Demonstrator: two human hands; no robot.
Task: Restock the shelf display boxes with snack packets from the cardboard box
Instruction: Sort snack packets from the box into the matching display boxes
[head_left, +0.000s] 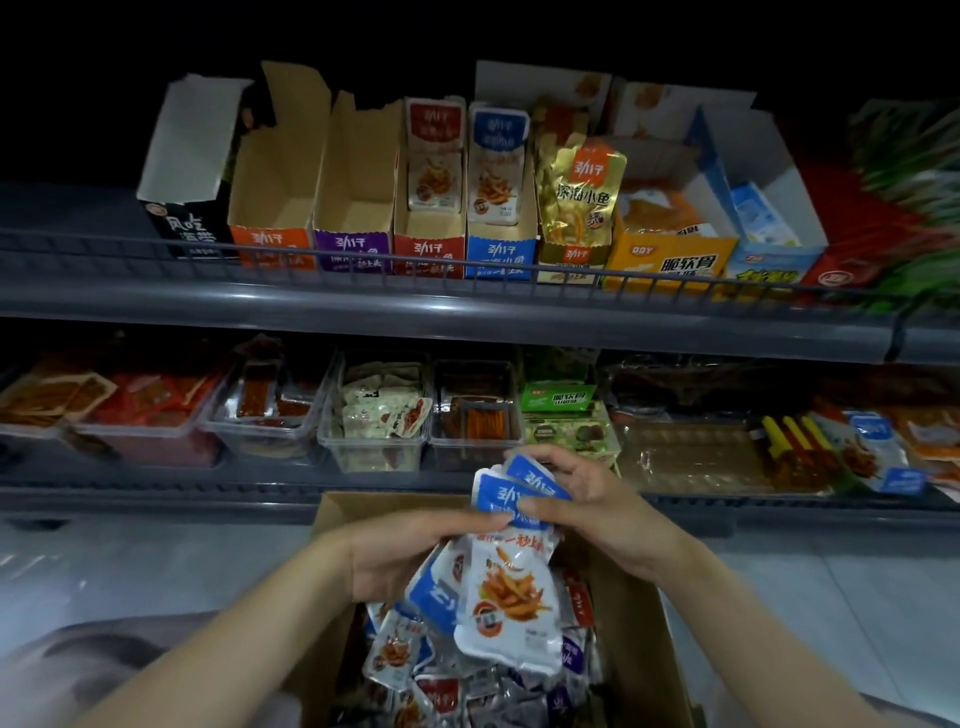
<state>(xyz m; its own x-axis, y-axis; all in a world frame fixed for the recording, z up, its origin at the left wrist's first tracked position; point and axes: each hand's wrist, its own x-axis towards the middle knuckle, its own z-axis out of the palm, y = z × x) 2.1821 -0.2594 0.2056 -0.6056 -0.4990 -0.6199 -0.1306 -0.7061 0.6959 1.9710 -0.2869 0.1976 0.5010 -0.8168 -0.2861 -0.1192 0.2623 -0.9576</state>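
Both hands up over the cardboard box (332, 525), squaring a bunch of blue-top packets (511, 587). Left hand (400, 551) has fingers curled shut round the bunch from the left side; right hand (587, 499) pinches the blue top edges, thumb in front, fingers closed behind. Bunch hangs just above the loose packets (431, 691) in the box, mixed red, blue and purple ones down there.

Step in hand, I'd say: sorting/gathering blue ones into a neat stack before loading. Not at the shelf yet.

Next move prob calls for a lift up and fwd to the blue display box (500, 254) on the top shelf, which matches the colour and already has a few packets standing at its back, w/ room in front. Stack needs to go in upright, tops up, so grip should stay tight at the top edges or the bunch fans out.

Edges to watch: wire rail (363, 260) runs along the shelf front, so packets must clear it, then drop behind it. Blue box is narrow, w/ the red display box (429, 254) touching on its left and the gold packet (579, 197) standing just right. Torn cardboard walls could snag corners. Orange display box (272, 244) and purple display box (353, 249) look empty, lots of room there. Air between box and top shelf looks open; lower shelf tubs (374, 447) sit well below the path.
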